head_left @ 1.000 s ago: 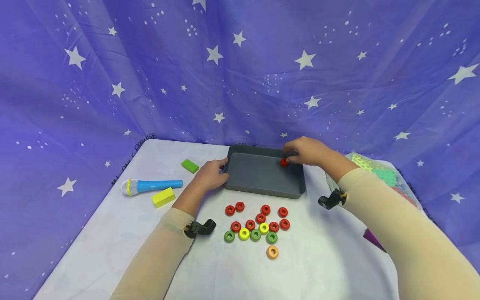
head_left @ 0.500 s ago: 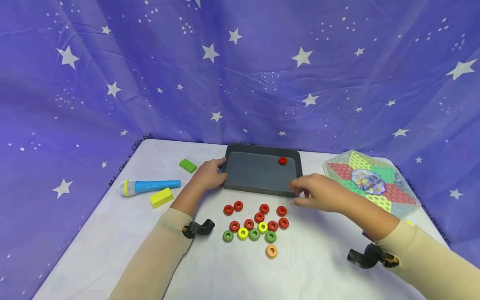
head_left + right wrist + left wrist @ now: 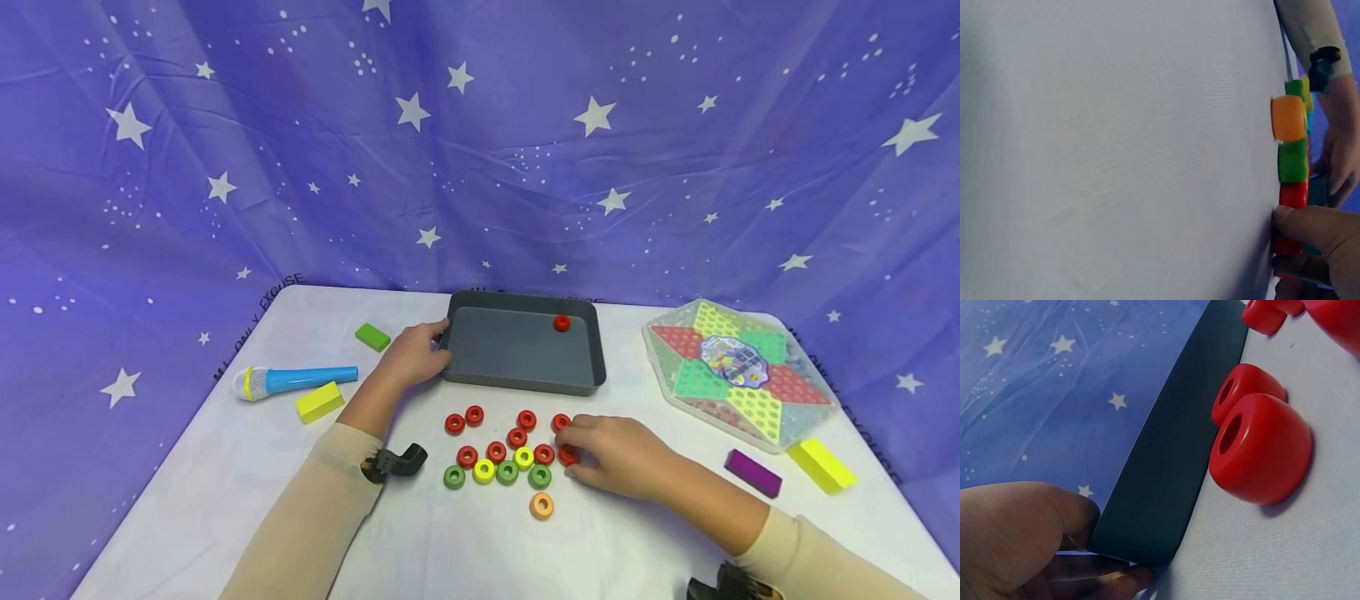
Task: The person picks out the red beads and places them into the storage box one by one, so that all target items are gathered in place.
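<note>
A dark grey rectangular tray (image 3: 522,388) lies at the back middle of the table, with one red ring (image 3: 562,322) in its far right part. My left hand (image 3: 413,354) grips the tray's left edge; the left wrist view shows thumb and fingers at the corner of its wall (image 3: 1160,469). Nearer to me lie loose rings: several red, several green (image 3: 453,477), two yellow (image 3: 483,471) and one orange (image 3: 542,506). My right hand (image 3: 622,454) pinches a red ring (image 3: 1286,242) at the right end of this group, its fingers partly covering it.
On the left are a blue toy microphone (image 3: 300,380), a yellow block (image 3: 320,402) and a green block (image 3: 372,337). A Chinese checkers board (image 3: 738,375), a purple block (image 3: 753,473) and another yellow block (image 3: 822,465) lie on the right. A starry curtain (image 3: 480,142) hangs behind.
My right hand has released a red ring in the tray, moved back towards me and taken hold of another red ring on the table. My left hand has stayed at the tray's left edge.
</note>
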`<state>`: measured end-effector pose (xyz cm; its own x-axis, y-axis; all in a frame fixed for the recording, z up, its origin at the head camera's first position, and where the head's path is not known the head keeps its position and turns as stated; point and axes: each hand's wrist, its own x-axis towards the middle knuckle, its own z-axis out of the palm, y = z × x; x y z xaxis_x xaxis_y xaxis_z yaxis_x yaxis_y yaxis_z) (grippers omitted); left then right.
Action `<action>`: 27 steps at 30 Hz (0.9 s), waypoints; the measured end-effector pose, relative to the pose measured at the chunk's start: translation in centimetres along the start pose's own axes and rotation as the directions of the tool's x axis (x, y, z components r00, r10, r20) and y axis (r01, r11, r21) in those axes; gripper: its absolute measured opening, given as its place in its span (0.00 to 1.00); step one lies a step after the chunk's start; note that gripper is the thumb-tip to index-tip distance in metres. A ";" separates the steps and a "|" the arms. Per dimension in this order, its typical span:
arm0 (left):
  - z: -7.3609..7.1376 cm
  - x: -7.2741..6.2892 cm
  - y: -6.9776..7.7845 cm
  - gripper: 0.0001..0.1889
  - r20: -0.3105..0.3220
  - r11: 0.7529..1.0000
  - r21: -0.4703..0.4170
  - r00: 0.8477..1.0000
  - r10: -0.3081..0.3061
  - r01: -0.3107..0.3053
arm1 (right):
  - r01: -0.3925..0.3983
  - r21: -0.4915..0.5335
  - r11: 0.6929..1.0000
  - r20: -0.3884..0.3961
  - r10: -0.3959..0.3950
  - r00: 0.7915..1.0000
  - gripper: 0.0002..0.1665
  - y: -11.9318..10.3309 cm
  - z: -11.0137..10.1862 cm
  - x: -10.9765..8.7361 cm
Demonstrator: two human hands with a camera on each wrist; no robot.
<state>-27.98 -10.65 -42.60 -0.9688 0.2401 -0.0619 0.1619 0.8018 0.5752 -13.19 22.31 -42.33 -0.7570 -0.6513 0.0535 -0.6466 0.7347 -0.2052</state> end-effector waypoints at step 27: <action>0.1 0.0 0.3 0.36 0.005 1.000 -0.016 1.000 -0.009 0.010 | -0.007 0.081 0.997 0.079 0.000 0.997 0.19 6.4 -10.1 8.4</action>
<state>-27.97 -10.36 -42.53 -0.9692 0.2354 -0.0717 0.1497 0.7953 0.5874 -24.66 23.50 -33.34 -0.7473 -0.6641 -0.0238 -0.6318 0.7211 -0.2844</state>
